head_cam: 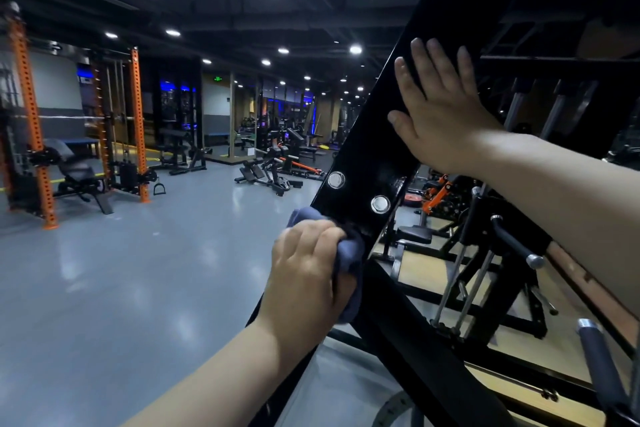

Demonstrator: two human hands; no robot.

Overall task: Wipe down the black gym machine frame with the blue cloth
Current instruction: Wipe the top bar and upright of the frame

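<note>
The right hand (440, 107) lies on the frame (374, 156) above the left hand (304, 267), which presses the cloth (349, 253).

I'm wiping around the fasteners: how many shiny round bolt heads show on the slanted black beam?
2. The upper bolt head sits near the left edge of the black frame; the lower bolt head is right of it, above the blue cloth. Others may be hidden.

Blue cloth (348, 263), glossy black frame (370, 152), orange racks (31, 107), grey floor (138, 270).
</note>
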